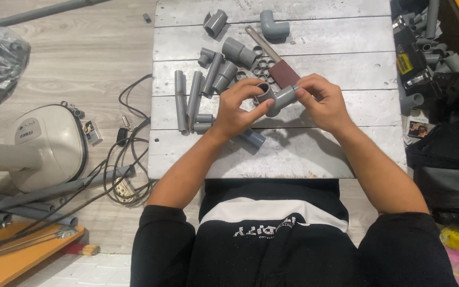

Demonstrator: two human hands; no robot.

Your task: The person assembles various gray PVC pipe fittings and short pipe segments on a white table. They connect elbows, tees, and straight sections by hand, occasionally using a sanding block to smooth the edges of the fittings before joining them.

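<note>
Both hands, left (238,109) and right (322,101), pinching a grey fitting (276,98) above the worktop (336,64), just below the sanding block (282,73). Probably light, stiff, smooth; best gripped around sockets.

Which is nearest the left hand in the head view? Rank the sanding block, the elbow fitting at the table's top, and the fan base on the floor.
From the left hand:
1. Sanding block, just up and right of it on the table.
2. Elbow fitting, near the table's far edge.
3. Fan base, far left on the floor.
</note>
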